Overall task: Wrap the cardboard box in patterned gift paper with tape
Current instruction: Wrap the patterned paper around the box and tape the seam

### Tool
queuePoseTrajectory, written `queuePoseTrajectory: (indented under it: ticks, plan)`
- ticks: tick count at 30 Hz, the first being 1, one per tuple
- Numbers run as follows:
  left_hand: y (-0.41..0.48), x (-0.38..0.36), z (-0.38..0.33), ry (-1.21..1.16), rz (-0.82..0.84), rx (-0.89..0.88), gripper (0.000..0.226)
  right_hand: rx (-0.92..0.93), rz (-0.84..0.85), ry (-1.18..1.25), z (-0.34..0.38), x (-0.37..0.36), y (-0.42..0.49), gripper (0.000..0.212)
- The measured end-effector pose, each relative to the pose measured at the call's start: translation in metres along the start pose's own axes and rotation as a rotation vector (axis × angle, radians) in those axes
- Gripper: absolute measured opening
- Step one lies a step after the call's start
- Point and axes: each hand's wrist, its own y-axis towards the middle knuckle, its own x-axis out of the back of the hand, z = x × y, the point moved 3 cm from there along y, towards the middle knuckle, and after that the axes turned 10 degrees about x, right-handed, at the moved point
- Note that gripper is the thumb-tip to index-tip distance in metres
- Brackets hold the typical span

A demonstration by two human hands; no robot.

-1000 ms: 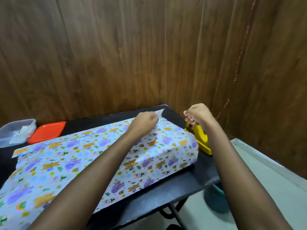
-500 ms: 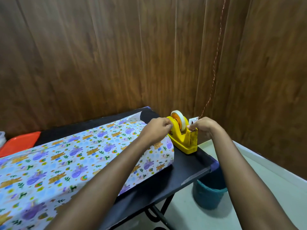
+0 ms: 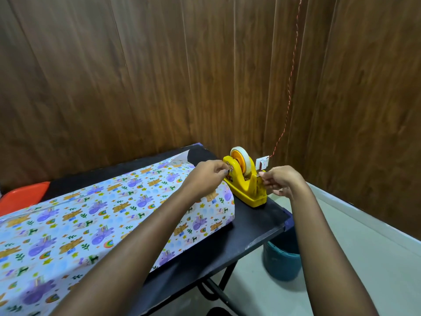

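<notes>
A black folding table [image 3: 262, 226] stands on a pale floor [image 3: 341, 258], its crossed legs [image 3: 216, 290] showing below the near edge. A yellow dispenser [image 3: 246, 188] sits on the table between the hands, near the far right corner. The left hand [image 3: 206, 179] pinches at its roll end and the right hand [image 3: 282, 181] at its cutter end. The paper-covered box [image 3: 114, 215] lies under the left forearm and runs off to the left. An orange tray [image 3: 20, 197] rests far left of both hands. On the floor, a teal bin [image 3: 281, 263] sits below the right forearm, partly under the table corner.
</notes>
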Motion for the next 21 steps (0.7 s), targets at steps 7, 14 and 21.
queuePoseTrajectory:
  ticks: [7, 14, 21]
  plan:
    - [-0.007, 0.009, 0.008, -0.017, -0.009, 0.012, 0.028, 0.153, -0.149, 0.187, -0.017, -0.008, -0.007, 0.026]
    - [-0.010, 0.011, 0.008, 0.002, 0.021, 0.005, 0.029, 0.146, -0.181, 0.202, -0.023, -0.014, -0.012, 0.023]
    - [-0.012, 0.014, 0.009, -0.011, 0.028, -0.006, 0.027, 0.074, -0.106, 0.420, -0.032, -0.017, -0.014, 0.023]
